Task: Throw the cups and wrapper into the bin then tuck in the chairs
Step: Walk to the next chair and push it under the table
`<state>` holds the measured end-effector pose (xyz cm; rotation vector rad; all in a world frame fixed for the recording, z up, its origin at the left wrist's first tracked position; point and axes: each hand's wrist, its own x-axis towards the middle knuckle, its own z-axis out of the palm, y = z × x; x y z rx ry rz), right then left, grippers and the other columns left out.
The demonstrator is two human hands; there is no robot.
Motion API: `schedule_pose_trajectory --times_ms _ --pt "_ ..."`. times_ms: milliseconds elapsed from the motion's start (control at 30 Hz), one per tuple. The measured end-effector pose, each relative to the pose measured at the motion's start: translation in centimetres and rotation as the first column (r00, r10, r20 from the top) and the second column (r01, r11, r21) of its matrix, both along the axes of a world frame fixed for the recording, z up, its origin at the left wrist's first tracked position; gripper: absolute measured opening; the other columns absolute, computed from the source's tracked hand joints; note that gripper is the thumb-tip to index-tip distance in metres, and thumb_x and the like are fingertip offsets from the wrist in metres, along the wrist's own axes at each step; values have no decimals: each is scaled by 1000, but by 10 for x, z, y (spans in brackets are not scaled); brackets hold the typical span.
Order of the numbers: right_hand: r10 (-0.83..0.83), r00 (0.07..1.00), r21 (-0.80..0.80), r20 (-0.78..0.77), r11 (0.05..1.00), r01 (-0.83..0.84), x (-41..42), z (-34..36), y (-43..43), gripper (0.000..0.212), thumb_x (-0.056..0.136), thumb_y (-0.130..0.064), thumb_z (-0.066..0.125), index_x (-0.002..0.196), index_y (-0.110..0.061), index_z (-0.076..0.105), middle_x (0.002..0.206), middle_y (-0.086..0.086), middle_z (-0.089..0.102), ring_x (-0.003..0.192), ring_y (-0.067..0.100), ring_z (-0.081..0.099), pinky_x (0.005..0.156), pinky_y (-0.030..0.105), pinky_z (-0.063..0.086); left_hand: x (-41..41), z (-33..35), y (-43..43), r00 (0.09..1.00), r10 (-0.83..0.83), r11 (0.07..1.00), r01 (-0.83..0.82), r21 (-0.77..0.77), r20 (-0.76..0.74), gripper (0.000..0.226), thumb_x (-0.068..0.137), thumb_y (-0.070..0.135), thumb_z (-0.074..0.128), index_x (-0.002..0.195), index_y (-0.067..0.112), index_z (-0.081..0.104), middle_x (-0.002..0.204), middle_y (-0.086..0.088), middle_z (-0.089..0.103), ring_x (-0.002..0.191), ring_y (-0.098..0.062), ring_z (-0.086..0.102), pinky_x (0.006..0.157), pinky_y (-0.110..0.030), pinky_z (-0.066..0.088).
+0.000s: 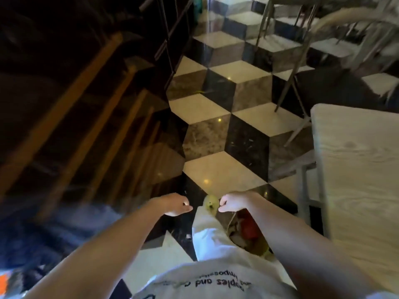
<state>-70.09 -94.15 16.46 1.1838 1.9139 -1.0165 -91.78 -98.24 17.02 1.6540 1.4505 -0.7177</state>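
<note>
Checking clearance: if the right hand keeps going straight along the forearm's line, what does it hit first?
Likely the yellow-green shoe, just ahead of the right hand as the forearm points up-left in the picture. The shoe probably sits lower, near the tiled floor, so the hand might pass over it; depth is unclear.

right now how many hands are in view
2: the left hand low centre, loosely curled, and the right hand beside it, apart, over the bin. Neither visibly holds anything.
</note>
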Motion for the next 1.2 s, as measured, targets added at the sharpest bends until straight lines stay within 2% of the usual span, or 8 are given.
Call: schedule_pose_trajectory --times_ms 100,200,233,333,567,867,1133,1200 --pt "-82 997 -27 -9 996 81 -4 -12 50 50 97 -44 42 137 -15 48 139 4 50 125 24 49 108 39 37 -4 -3 64 997 -73 997 72 -22 -13 48 101 44 32 133 13 50 136 -8 53 122 -27 51 95 -33 41" --pt "-137 990 -41 4 990 138 -4 -38 113 52 91 -51 45 133 -19 50 129 4 51 115 20 51 105 44 39 -6 -10 138 990 -139 988 138 -69 -16 40 102 42 31 106 13 57 107 -10 59 108 -29 55 85 -33 39" --pt "-163 986 -45 20 985 164 -2 -41 134 54 87 -54 47 132 -23 51 130 4 52 115 21 52 103 45 40 -6 -10 162 987 -161 985 159 -75 -23 40 101 42 31 105 12 58 108 -10 59 107 -28 55 86 -34 39" --pt "-220 975 -54 39 974 222 3 -24 186 54 91 -47 53 139 -23 47 138 2 50 126 25 47 104 40 37 -2 -6 224 984 -175 984 175 -22 -34 44 100 42 35 124 13 58 128 -8 58 117 -26 54 96 -35 41" --pt "-274 960 -36 51 960 276 32 -15 288 55 95 -47 46 142 -18 44 147 5 43 134 27 41 108 39 34 34 5 346 975 -218 976 218 17 29 46 99 42 38 133 15 53 134 -7 55 120 -24 52 102 -37 43" --pt "-397 914 -85 81 911 403 73 -32 421 54 98 -44 38 140 -11 45 145 9 44 131 31 44 109 44 36 83 -17 530 904 -427 902 426 -67 -10 42 98 44 39 128 21 55 131 -1 57 116 -21 55 100 -36 43" --pt "-526 849 -116 45 842 527 93 -30 600 45 96 -41 45 129 -14 55 131 9 55 119 28 53 95 38 40 112 -8 738 919 -393 916 394 -78 27 39 98 40 43 131 24 52 135 0 53 121 -19 52 106 -40 41" --pt "-543 839 -112 32 832 543 98 -30 641 45 96 -41 45 130 -14 54 133 9 54 122 28 51 98 40 39 117 -8 783 914 -405 909 404 -97 13 40 98 42 42 132 25 52 136 -1 54 123 -19 51 108 -41 39"
